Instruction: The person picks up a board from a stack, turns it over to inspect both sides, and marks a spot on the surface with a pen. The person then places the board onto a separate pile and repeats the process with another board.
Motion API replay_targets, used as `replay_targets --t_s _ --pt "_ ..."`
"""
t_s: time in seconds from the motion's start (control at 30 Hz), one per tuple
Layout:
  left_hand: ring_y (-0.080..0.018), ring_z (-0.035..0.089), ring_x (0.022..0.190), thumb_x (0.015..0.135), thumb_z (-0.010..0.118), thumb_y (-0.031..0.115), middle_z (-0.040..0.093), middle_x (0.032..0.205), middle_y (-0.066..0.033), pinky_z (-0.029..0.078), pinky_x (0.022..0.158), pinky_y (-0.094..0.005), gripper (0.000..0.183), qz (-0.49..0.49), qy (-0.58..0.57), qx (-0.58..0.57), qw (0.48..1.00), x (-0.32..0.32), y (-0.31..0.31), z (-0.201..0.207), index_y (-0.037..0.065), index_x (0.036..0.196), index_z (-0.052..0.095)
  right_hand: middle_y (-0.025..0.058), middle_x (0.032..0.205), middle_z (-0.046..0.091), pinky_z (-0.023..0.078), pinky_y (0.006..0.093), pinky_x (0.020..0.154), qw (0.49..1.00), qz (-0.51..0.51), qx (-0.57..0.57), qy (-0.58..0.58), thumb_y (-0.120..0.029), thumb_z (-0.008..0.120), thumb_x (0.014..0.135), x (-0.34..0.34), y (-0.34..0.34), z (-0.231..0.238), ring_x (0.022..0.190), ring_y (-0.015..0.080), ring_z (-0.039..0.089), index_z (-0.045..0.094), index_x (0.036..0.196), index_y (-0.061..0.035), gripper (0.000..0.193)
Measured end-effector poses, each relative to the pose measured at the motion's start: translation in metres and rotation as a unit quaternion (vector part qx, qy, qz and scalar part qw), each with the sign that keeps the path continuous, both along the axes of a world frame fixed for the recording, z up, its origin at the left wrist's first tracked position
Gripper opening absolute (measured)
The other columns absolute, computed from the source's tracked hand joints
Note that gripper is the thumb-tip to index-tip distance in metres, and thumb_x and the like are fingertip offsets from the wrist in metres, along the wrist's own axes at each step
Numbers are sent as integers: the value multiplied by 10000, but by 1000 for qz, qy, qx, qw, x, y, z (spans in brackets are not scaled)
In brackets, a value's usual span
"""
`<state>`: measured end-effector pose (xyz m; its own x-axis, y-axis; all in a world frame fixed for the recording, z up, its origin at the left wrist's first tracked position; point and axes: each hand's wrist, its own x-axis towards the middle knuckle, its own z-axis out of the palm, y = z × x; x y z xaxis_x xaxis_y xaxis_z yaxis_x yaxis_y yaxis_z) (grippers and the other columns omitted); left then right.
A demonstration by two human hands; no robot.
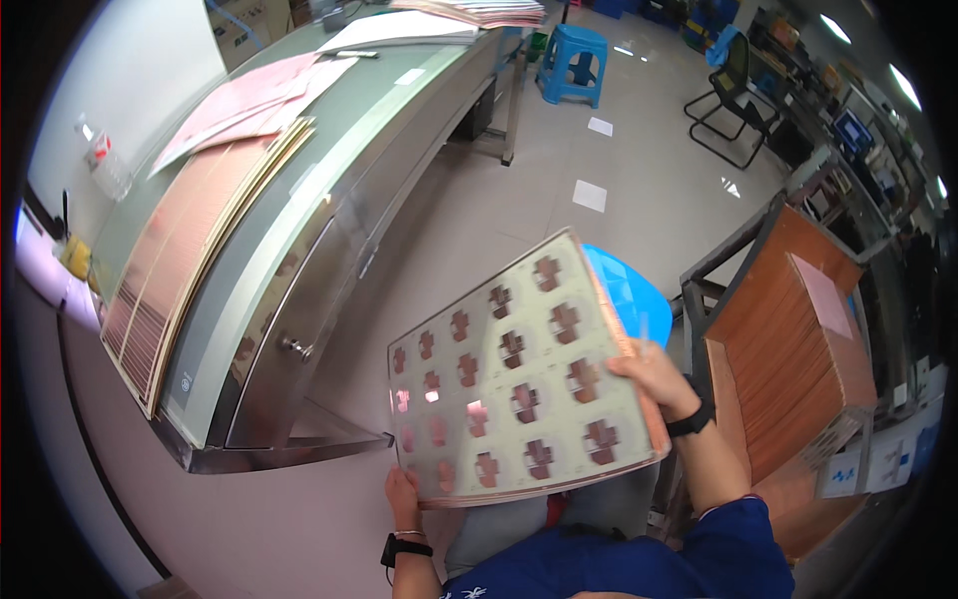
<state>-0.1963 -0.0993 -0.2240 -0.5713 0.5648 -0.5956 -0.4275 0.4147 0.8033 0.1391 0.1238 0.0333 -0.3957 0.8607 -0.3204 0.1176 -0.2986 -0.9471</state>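
A: Which labels can we see from here?
B: We spot a red label on the clear bottle [105, 168] at the upper left, blue marks on the white box [840, 481] at the lower right, and pale lettering on the blue shirt [639, 569] along the bottom edge. The mark on the table's near corner is too small for us to read.
A: Where is our panel [504, 374]?
B: Just right of centre, tilted, its pale face patterned with brown cross-like patches. Our left hand [403, 496] is clamped on its lower-left corner, our right hand [659, 379] on its right edge.
A: And what crowds us?
B: The table [359, 100] fills the upper left, bearing copper-coloured sheets [200, 225] and pink papers [249, 100]. We can't tell whether its foot touches the panel's left edge. A wooden rack [768, 299] stands at the right, near our right hand. Something blue [631, 295] is partly hidden behind the panel; a blue stool [575, 48] stands top centre, a dark chair [736, 90] upper right.
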Motion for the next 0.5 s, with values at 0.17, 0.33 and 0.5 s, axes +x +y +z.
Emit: replay_targets --t_s 0.17,0.33,0.5 --pt "-89 453 577 976 385 283 504 663 -15 371 523 -248 375 -56 149 58 986 44 54 101 13 761 531 77 997 612 470 261 774 989 -116 2 87 -211 629 826 120 -7 -38 867 128 581 525 1123 53 411" --pt "-106 433 459 967 400 281 465 561 -42 358 459 -276 385 -109 280 46 953 74 104 125 6 717 498 67 995 611 469 257 776 969 -213 -50 113 -217 609 843 191 -14 -108 866 131 585 521 1133 39 397" --pt "-134 441 469 959 405 239 443 559 -77 371 479 -305 355 -179 383 30 906 75 117 119 -24 731 480 52 961 619 464 248 735 967 -241 -50 67 -301 529 909 211 -6 -155 826 114 582 575 1080 32 377"
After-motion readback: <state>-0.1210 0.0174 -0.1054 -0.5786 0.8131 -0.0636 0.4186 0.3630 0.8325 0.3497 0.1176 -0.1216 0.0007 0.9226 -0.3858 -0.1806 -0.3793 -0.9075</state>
